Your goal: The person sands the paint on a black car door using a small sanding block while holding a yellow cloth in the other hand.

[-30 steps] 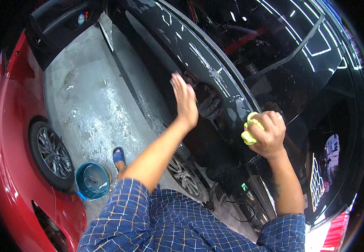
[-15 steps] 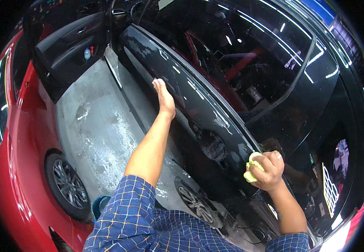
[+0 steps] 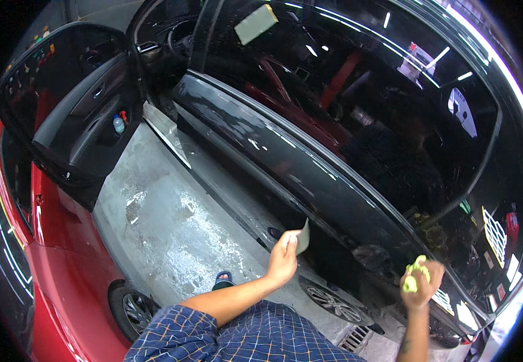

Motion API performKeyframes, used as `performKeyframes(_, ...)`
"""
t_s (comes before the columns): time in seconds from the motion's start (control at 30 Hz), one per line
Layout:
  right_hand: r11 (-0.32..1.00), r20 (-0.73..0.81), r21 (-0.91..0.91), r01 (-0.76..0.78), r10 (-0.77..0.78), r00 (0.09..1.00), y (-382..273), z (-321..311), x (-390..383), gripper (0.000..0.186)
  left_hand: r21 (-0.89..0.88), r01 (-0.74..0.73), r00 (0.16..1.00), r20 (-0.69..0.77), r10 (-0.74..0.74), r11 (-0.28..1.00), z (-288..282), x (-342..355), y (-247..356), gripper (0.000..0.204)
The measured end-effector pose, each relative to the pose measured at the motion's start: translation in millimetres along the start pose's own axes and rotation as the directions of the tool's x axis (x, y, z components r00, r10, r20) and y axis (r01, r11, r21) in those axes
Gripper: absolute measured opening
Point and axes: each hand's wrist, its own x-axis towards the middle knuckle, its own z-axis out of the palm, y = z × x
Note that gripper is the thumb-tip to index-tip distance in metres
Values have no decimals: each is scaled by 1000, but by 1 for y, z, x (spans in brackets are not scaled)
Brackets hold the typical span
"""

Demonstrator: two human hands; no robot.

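Observation:
In my left hand point(image 3: 282, 260) is a thin, bent grey-green sheet point(image 3: 303, 236), pinched between thumb and fingers. That hand is in front of the lower part of a black car's side door point(image 3: 270, 142). To the right, my right hand point(image 3: 427, 283) is closed round a crumpled yellow-green cloth point(image 3: 414, 273), near the rear end of the same door. Whether the cloth touches the paint I cannot tell. Streaky reflections and dull patches show on the door's upper part. A pale rectangular piece point(image 3: 256, 25) lies against the car's window glass.
An open front door point(image 3: 80, 114) stands at the far left, a bottle point(image 3: 118, 125) in its pocket. Beside it is a red car point(image 3: 68, 259). Wet grey floor point(image 3: 165, 205) runs between the cars, with a drain grate point(image 3: 355, 339) near the black car's wheel point(image 3: 334, 303).
My left hand has come off the door panel, down and to the right, and now shows the sheet. My right hand with the cloth has shifted right and down. The view has turned.

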Motion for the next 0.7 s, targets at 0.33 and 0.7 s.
performKeyframes(0.33, 612, 401, 545, -573, 410, 819, -250, 91, 68, 76, -305, 936, 331, 932, -148, 176, -58, 35, 60, 71)
performKeyframes(0.7, 12, 522, 459, -889, 806, 280, -235, 101, 37, 19, 150, 973, -125, 982, -143, 176, -62, 103, 80, 95)
